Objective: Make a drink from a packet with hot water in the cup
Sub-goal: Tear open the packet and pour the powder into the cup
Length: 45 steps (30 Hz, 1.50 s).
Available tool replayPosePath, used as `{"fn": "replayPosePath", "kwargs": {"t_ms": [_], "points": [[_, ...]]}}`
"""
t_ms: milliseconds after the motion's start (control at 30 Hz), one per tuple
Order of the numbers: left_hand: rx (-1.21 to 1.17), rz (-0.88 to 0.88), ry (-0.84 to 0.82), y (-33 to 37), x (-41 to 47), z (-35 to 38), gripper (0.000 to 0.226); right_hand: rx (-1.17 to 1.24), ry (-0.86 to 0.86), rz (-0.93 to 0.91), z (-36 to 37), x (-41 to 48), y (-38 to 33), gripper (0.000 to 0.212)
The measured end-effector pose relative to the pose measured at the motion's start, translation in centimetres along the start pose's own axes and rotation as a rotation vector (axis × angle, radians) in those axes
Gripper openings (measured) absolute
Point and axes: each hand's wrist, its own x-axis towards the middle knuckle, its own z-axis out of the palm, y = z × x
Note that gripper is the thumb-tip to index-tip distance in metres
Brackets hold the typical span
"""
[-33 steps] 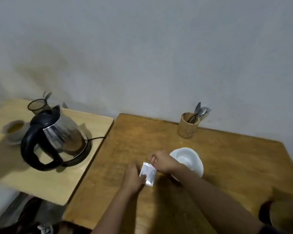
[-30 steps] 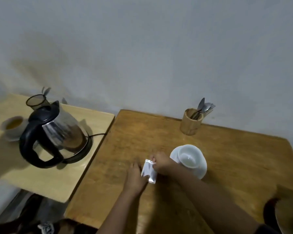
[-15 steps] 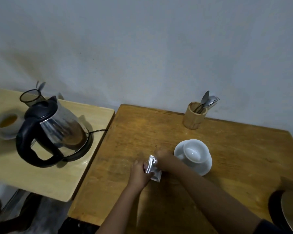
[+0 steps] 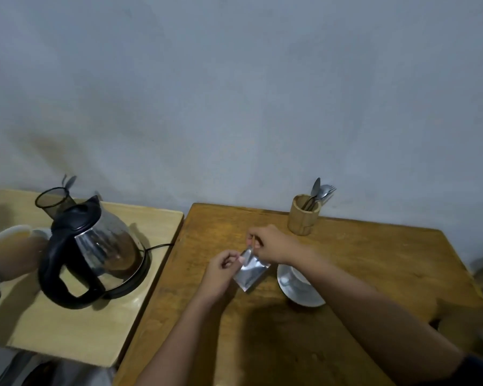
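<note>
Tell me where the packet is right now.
In the head view, the packet is held between both hands above the darker table, just left of the cup.

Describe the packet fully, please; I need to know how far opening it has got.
The packet is a small, flat, silvery foil-like sachet, held tilted above the brown table, left of the saucer. The left hand pinches its upper corner; the right hand pulls a thin strip upward from its top edge.
</note>
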Motion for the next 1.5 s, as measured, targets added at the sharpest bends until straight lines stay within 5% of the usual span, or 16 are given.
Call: {"fn": "replayPosePath", "kwargs": {"t_ms": [400,733,1500], "points": [[-0.004,0.122,-0.036,4.3,1.1,1.9,0.013,0.034,0.159,-0.014,-3.8,-1.9,-0.3,0.013],[-0.099,-0.012,-0.01,5.2,2.0,2.0,0.025,-0.137,0.178,-0.181,-3.5,-2.0,-0.8,0.015],[-0.357,-0.026,0.546,4.2,2.3,-5.0,0.036,-0.337,0.286,-0.772,0.2,-1.7,-4.6,0.022]]}}
